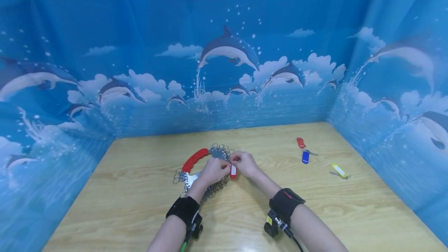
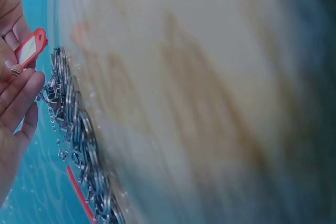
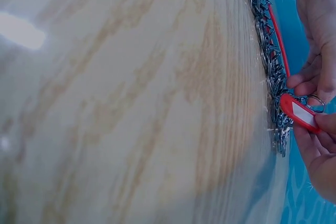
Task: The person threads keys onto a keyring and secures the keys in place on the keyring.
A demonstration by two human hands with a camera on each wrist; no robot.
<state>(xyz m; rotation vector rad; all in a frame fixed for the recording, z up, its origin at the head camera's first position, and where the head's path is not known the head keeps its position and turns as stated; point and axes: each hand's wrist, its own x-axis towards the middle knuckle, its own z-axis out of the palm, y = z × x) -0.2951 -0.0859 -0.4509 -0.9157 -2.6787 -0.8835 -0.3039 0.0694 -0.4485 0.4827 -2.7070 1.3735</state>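
A red key tag with a white label hangs between the two hands, at the right edge of a curved metal key holder. The right hand pinches this tag between thumb and fingers, as the right wrist view shows. Close beside it, the left hand reaches over the holder and pinches a small metal key ring near the tag. Many metal rings and clips line the holder's rim. The holder has a red grip, and the left hand and wrist cover part of its plate.
On the right of the wooden table lie a red tag, a blue tag with a key and a yellow tag with a key. A blue dolphin-print curtain stands around the table's back and sides.
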